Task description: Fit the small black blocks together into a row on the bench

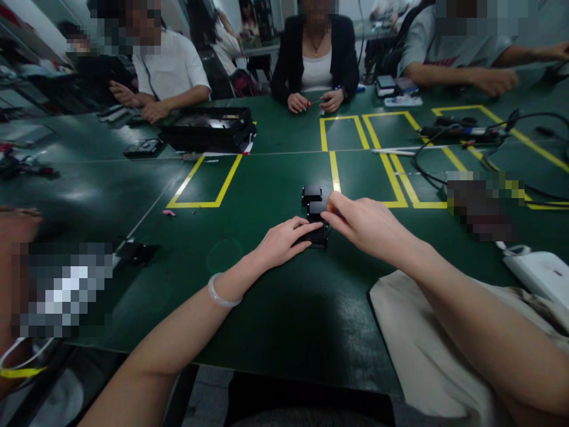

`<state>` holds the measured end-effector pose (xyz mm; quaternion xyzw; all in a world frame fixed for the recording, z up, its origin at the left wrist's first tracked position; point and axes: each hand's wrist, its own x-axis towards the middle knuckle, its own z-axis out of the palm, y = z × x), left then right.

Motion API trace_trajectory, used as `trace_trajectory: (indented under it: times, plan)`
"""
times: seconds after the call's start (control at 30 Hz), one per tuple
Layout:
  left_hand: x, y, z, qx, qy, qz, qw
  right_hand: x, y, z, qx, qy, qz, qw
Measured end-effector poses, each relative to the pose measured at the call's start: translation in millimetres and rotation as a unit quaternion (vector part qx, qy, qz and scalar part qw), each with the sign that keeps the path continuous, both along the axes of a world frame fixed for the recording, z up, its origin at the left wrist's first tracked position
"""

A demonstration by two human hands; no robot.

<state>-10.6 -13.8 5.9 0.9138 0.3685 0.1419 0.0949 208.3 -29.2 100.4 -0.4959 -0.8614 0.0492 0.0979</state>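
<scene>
Small black box-like parts stand in a short row on the green table (267, 302): a rear one (312, 193), a middle one (316, 209) and a front one (318, 239). Around the front black part my left hand (284, 242) is closed, fingers across its top and thumb low on its near side. A pale bangle circles that wrist. To the right of the row, my right hand (358, 218) is curled in a pinch beside the middle part. What its fingertips hold is hidden or too small to name.
Yellow tape outlines (219, 204) mark the table. A black case (208, 129) stands at the far left, cables (418, 163) lie at the right. A beige cloth (409, 332) and a white power bank (540, 276) are near my right arm. Several people sit around the table.
</scene>
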Motion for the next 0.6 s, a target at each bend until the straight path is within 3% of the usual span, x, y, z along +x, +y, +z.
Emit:
trace_trajectory:
  times: [0.6]
  plan:
    - [-1.7, 0.9, 2.4, -0.013, 0.006, -0.009, 1.000, 0.5, 0.8, -1.7, -0.003, 0.035, 0.000, 0.999]
